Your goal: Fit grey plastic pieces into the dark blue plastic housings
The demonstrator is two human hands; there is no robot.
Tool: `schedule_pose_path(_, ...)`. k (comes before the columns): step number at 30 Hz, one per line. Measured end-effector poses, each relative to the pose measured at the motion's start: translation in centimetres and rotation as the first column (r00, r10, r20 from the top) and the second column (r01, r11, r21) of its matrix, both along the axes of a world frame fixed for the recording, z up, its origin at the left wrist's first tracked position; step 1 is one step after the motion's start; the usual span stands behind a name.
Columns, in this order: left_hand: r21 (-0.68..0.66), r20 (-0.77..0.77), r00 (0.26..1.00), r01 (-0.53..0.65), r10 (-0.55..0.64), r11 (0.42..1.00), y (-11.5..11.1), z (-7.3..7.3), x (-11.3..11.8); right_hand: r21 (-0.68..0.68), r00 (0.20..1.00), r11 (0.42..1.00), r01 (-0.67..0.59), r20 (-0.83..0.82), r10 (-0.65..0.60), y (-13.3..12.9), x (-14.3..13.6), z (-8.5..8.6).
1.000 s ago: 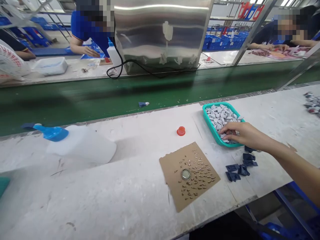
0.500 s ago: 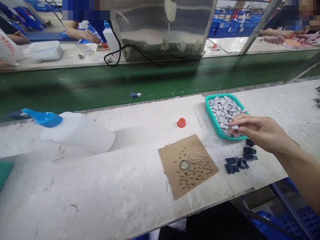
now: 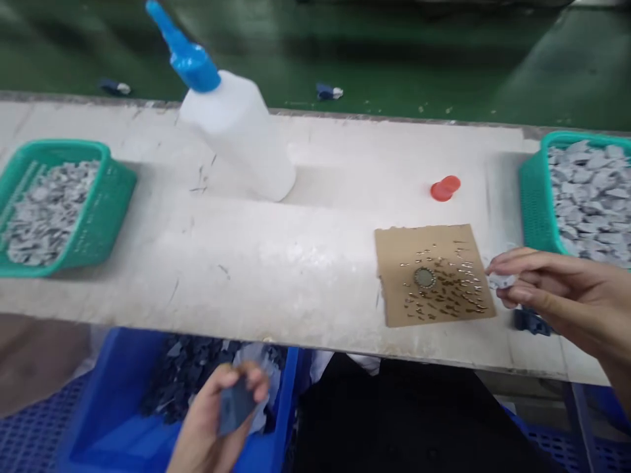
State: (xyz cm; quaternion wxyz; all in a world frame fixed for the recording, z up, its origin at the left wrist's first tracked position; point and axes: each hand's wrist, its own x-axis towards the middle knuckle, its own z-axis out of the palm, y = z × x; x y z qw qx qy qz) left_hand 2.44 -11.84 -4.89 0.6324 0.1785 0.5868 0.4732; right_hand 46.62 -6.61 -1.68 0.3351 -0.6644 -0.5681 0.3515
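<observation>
My right hand [image 3: 557, 289] pinches a small light-grey piece [image 3: 501, 281] between thumb and fingers, just right of a brown cardboard square [image 3: 394, 263]. Many small shiny drops or bits dot that cardboard, around a round metal bottle cap [image 3: 424, 278]. My left hand [image 3: 217, 414], blurred, holds a dark blue-grey plastic piece [image 3: 235, 406] above a blue bin [image 3: 123, 437] below the table edge. Dark pieces [image 3: 192, 368] like it lie heaped in the bin. Partly hidden behind my right hand are more dark pieces [image 3: 531, 322] on the table.
Green baskets of grey pieces stand at the right [image 3: 535, 197] and left [image 3: 98, 230]. A white bottle [image 3: 246, 138] with a blue nozzle stands mid-table, and a red cap [image 3: 445, 188] sits behind the cardboard. Beyond the table edge runs a green surface [image 3: 394, 72].
The view has swung down and left. My right hand has moved from the basket toward the cardboard with the grey piece. My left hand has come into view holding a dark piece.
</observation>
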Motion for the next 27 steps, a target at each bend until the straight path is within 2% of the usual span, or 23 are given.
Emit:
schedule_pose_path(1, 0.129, 0.097, 0.992, 0.073, -0.085, 0.989, 0.5, -0.6, 1.3, 0.036, 0.997, 0.998, -0.057, 0.063, 0.054, -0.1, -1.0, -0.2)
schedule_pose_path(3, 0.364, 0.291, 0.909, 0.183, -0.298, 0.913, 2.4, -1.7, 4.7, 0.131, 0.957, 0.98, -0.15, 0.269, 0.11, -0.2, -2.7, -0.3)
schedule_pose_path(5, 0.479, 0.398, 0.816, 0.205, -0.419, 0.854, 4.4, -2.2, 8.2, 0.228, 0.86, 0.951, -0.208, 0.505, 0.067, -0.3, -4.0, -0.4)
schedule_pose_path(6, 0.498, 0.426, 0.794, 0.195, -0.434, 0.845, 5.3, -2.4, 9.8, 0.258, 0.802, 0.937, -0.237, 0.596, 0.038, -0.2, -4.4, -0.5)
schedule_pose_path(8, 0.487, 0.442, 0.796, 0.175, -0.414, 0.856, 6.4, -2.5, 12.2, 0.339, 0.718, 0.883, -0.325, 0.696, -0.003, 0.1, -4.7, -0.9)
schedule_pose_path(10, 0.456, 0.438, 0.818, 0.156, -0.374, 0.876, 6.8, -2.5, 13.6, 0.423, 0.685, 0.786, -0.452, 0.729, 0.001, 0.7, -4.6, -1.4)
schedule_pose_path(12, 0.433, 0.447, 0.823, 0.144, -0.35, 0.89, 6.7, -2.5, 14.2, 0.489, 0.679, 0.683, -0.542, 0.734, 0.014, 1.3, -4.3, -2.1)
schedule_pose_path(13, 0.421, 0.459, 0.817, 0.144, -0.348, 0.895, 6.6, -2.5, 14.4, 0.503, 0.685, 0.655, -0.564, 0.728, 0.03, 1.5, -4.2, -2.4)
schedule_pose_path(19, 0.357, 0.456, 0.83, 0.162, -0.322, 0.92, 6.1, -2.7, 14.9, 0.471, 0.721, 0.656, -0.589, 0.673, 0.164, 1.8, -3.7, -3.4)
schedule_pose_path(24, 0.456, 0.388, 0.868, 0.112, -0.31, 0.883, 6.5, -3.3, 14.7, 0.477, 0.726, 0.646, -0.596, 0.665, 0.179, 2.1, -3.2, -4.1)
schedule_pose_path(26, 0.489, 0.38, 0.871, 0.096, -0.311, 0.867, 6.6, -3.3, 14.7, 0.482, 0.719, 0.638, -0.6, 0.675, 0.166, 1.9, -3.4, -3.9)
schedule_pose_path(27, 0.487, 0.388, 0.868, 0.093, -0.31, 0.869, 6.6, -3.2, 14.7, 0.48, 0.727, 0.657, -0.581, 0.669, 0.154, 1.7, -3.6, -3.6)
